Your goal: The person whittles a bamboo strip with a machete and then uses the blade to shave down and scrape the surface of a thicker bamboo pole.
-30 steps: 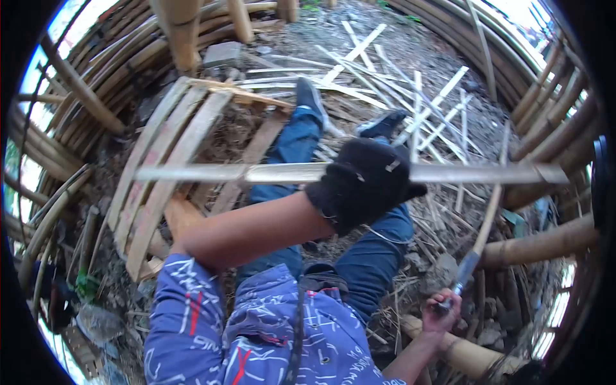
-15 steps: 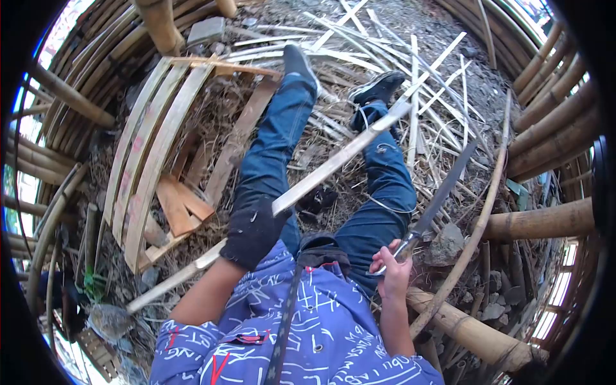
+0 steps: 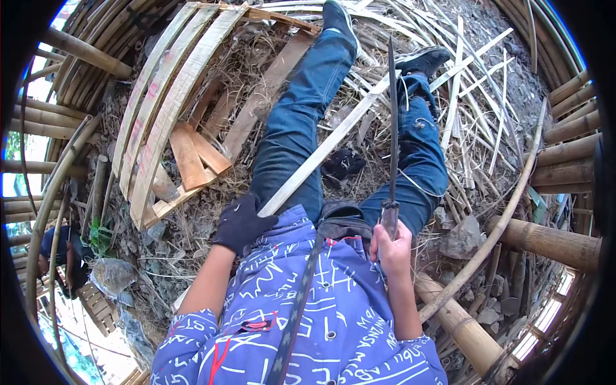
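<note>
Bamboo poles (image 3: 545, 240) ring me on every side, and the ground between them is dirt buried under pale split strips (image 3: 475, 83) and dry shavings. To my left lies a rough pallet of curved slats (image 3: 160, 109); a rock (image 3: 463, 239) sits near my right knee. I am seated with both legs (image 3: 301, 122) stretched out ahead.

My left hand (image 3: 240, 223), in a black glove, is closed around the bamboo strip (image 3: 321, 154), fingers wrapped over it near its lower end. The strip runs up and away from that grip, slanting across my left thigh and out between my legs towards my right shoe (image 3: 423, 59). It is long, flat and narrow, pale cream on the face I see, with straight edges.

My right hand (image 3: 391, 247) is bare, fingers curled tight round the handle of the long knife (image 3: 391, 122), whose thin dark blade points straight away from me over my right leg, just beside the strip.

I judge the strip light and springy, stiff along its length yet ready to flex and whip at the free end. Its split edges are likely sharp and splintery, so the gloved hand is the one to hold it, low down and firmly.
</note>
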Motion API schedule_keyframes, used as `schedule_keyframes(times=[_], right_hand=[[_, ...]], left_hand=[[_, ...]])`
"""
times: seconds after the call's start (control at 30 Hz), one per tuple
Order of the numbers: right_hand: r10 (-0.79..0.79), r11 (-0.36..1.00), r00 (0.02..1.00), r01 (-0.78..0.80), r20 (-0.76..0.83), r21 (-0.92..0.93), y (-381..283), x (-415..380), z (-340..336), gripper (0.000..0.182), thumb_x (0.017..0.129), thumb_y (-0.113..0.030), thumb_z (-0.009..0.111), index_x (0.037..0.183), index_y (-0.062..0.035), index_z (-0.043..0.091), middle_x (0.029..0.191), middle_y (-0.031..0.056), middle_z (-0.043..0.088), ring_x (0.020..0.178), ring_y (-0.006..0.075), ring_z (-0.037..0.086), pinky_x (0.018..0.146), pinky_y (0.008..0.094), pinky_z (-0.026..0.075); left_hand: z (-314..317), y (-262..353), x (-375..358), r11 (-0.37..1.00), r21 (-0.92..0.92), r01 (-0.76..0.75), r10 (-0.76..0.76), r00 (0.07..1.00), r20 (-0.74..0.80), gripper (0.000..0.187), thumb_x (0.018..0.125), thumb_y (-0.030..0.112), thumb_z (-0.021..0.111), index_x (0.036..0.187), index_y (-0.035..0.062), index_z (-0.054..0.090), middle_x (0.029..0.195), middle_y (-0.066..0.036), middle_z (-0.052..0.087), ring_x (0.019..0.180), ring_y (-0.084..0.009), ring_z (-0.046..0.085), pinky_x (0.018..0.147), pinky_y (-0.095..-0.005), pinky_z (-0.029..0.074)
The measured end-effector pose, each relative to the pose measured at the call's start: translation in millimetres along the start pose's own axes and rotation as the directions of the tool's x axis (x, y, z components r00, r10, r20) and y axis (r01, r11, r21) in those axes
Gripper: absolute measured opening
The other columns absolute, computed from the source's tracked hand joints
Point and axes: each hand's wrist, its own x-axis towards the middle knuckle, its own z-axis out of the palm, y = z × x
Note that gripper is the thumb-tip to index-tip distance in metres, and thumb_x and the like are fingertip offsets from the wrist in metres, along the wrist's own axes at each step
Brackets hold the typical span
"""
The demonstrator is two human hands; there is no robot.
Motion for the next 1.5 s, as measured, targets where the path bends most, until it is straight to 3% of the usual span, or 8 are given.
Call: schedule_keyframes(times=[0.47, 0.67, 0.8, 0.87, 1.0, 1.13, 1.27, 1.5], right_hand=[[-0.105, 0.994, 0.986, 0.102, 0.128, 0.031, 9.8, 16.3, -18.1, 0.023, 0.092, -0.013, 0.056, 0.108, -0.0023, 0.044, 0.064, 0.0077, 0.050, 0.042, 0.0138, 0.049, 0.039, 0.0247, 0.039], [-0.085, 0.984, 0.952, 0.034, 0.293, 0.175, 9.5, 23.4, 1.2, 0.077, 0.077, -0.073, 0.053, 0.106, -0.0029, 0.042, 0.059, 0.0068, 0.045, 0.041, 0.0126, 0.044, 0.036, 0.0244, 0.038], [-0.127, 0.983, 0.937, 0.075, 0.326, 0.169, 9.6, 34.9, 15.0, 0.049, 0.091, -0.051, 0.054, 0.104, -0.0046, 0.047, 0.059, 0.0026, 0.048, 0.044, 0.0077, 0.044, 0.040, 0.0219, 0.036], [-0.025, 0.999, 0.939, 0.037, 0.344, -0.030, 1.2, 40.1, 19.8, 0.033, 0.093, -0.037, 0.057, 0.099, -0.0049, 0.050, 0.057, -0.0006, 0.049, 0.045, 0.0065, 0.046, 0.040, 0.0220, 0.036], [-0.063, 0.971, 0.928, 0.141, 0.367, -0.190, -7.8, 52.0, 23.1, 0.022, 0.091, -0.024, 0.060, 0.086, -0.0038, 0.054, 0.057, 0.0002, 0.053, 0.048, 0.0070, 0.049, 0.043, 0.0242, 0.038], [-0.165, 0.808, 0.921, 0.331, 0.353, -0.487, -18.0, 65.3, 16.6, 0.028, 0.088, -0.030, 0.063, 0.091, -0.0024, 0.057, 0.059, 0.0090, 0.056, 0.051, 0.0202, 0.056, 0.050, 0.0321, 0.043], [-0.329, 0.527, 0.889, 0.453, 0.318, -0.719, -44.4, 69.9, 14.1, 0.040, 0.087, -0.045, 0.059, 0.094, -0.0059, 0.060, 0.066, 0.0168, 0.060, 0.062, 0.0372, 0.061, 0.055, 0.0413, 0.045], [-0.420, 0.352, 0.864, 0.438, 0.278, -0.827, -54.5, 66.8, 17.4, 0.049, 0.079, -0.054, 0.065, 0.070, -0.0063, 0.056, 0.060, 0.0118, 0.060, 0.057, 0.0330, 0.061, 0.051, 0.0401, 0.046]], left_hand=[[-25.8, -7.9, 6.2, 0.926, -0.374, -0.054, 0.158, 0.954, 0.254, 0.034, 0.082, 0.028, 0.060, 0.104, 0.0033, 0.063, 0.086, -0.021, 0.065, 0.081, -0.0308, 0.064, 0.076, -0.0388, 0.050], [-16.8, 23.8, 24.0, 0.763, -0.529, -0.370, 0.458, 0.888, 0.039, 0.025, 0.085, 0.025, 0.057, 0.094, 0.0015, 0.061, 0.066, -0.004, 0.059, 0.059, -0.0160, 0.055, 0.058, -0.0330, 0.046], [8.3, 42.2, 40.2, 0.696, -0.699, 0.166, 0.287, 0.827, 0.483, 0.022, 0.086, 0.015, 0.059, 0.105, 0.0047, 0.054, 0.067, 0.001, 0.049, 0.056, -0.0146, 0.048, 0.050, -0.0310, 0.040], [14.3, 50.5, 46.6, 0.750, -0.636, -0.180, 0.413, 0.879, 0.238, 0.028, 0.093, 0.032, 0.050, 0.077, 0.0096, 0.054, 0.054, 0.002, 0.045, 0.045, -0.0110, 0.043, 0.041, -0.0308, 0.033], [-3.5, 68.3, 40.1, 0.705, -0.591, -0.393, 0.628, 0.732, 0.263, 0.018, 0.096, 0.022, 0.044, 0.092, 0.0105, 0.057, 0.054, -0.003, 0.050, 0.044, -0.0148, 0.047, 0.041, -0.0316, 0.036], [-24.0, 99.5, 27.9, 0.749, -0.658, 0.077, 0.371, 0.774, 0.513, 0.021, 0.089, 0.026, 0.060, 0.096, 0.0062, 0.060, 0.054, 0.002, 0.046, 0.045, -0.0081, 0.045, 0.041, -0.0261, 0.034], [-24.9, 105.9, 26.0, 0.683, -0.720, -0.121, 0.544, 0.742, 0.392, 0.026, 0.083, 0.028, 0.068, 0.090, 0.0046, 0.059, 0.057, 0.004, 0.046, 0.047, -0.0054, 0.044, 0.041, -0.0236, 0.033], [-34.2, 113.9, 16.4, 0.719, -0.695, 0.010, 0.416, 0.795, 0.441, 0.022, 0.078, 0.020, 0.072, 0.079, 0.0090, 0.053, 0.060, 0.005, 0.045, 0.050, -0.0048, 0.043, 0.044, -0.0226, 0.035]])
